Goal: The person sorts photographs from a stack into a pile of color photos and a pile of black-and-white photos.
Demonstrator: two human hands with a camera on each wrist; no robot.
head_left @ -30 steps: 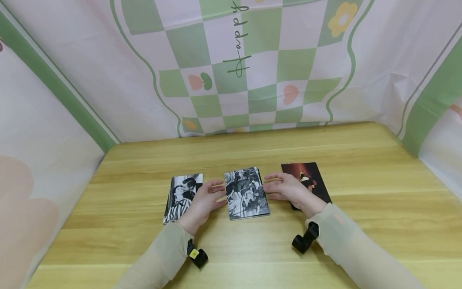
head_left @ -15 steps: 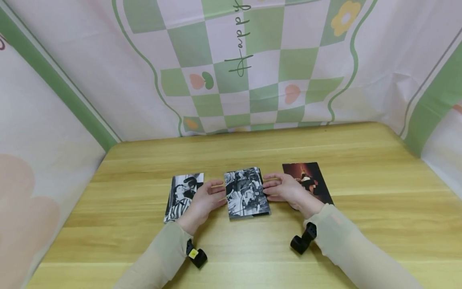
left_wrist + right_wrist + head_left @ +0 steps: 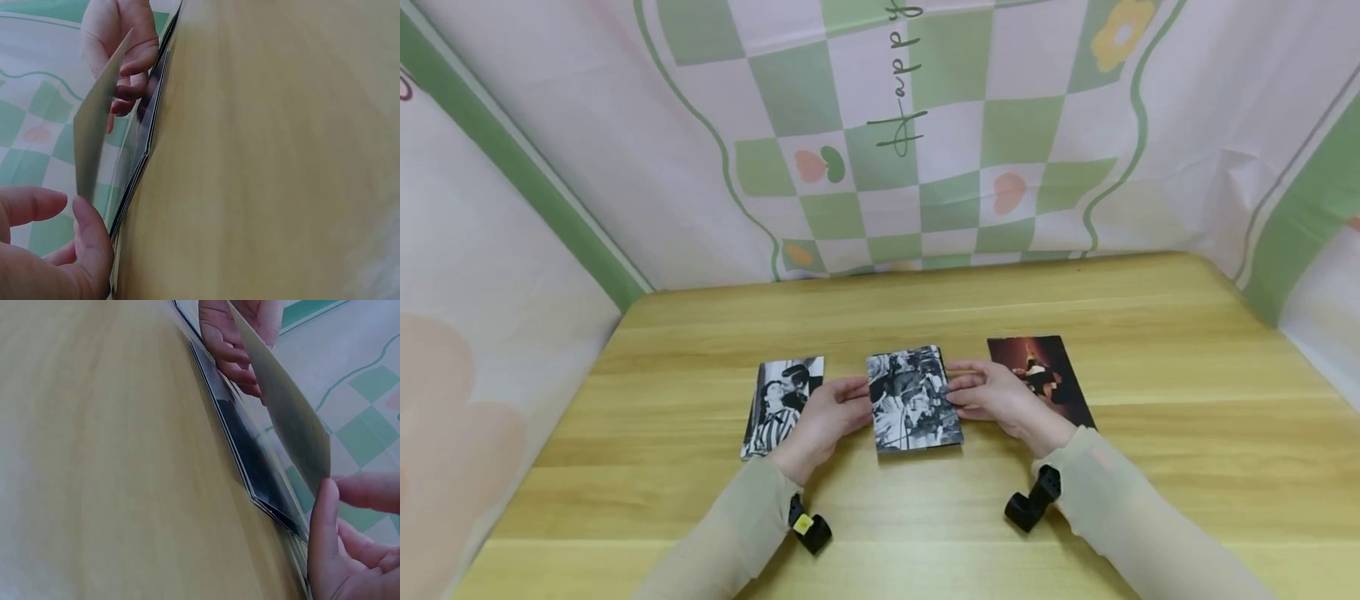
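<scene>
Both hands busy with one black-and-white photo (image 3: 913, 400): left hand (image 3: 827, 417) pinches its left edge, right hand (image 3: 1000, 398) pinches its right. Photo's up just above pile (image 3: 240, 434) near middle of desk (image 3: 895, 533), pale back showing in wrist cams. Kissing-couple photo (image 3: 775, 404) lies left, partly behind left hand. Dark reddish photo (image 3: 1056, 379) lies right, partly behind right hand. Checked "Happy" cloth (image 3: 951, 137) past desk's far edge.

- "Happy" (image 3: 898, 83): green script on the cloth (image 3: 1030, 75), beyond and between the left hand (image 3: 829, 415) and right hand (image 3: 998, 397), turned sideways, reading upward.
- Purplish mark (image 3: 405, 86), far left of the left hand: cut off, unreadable.
</scene>
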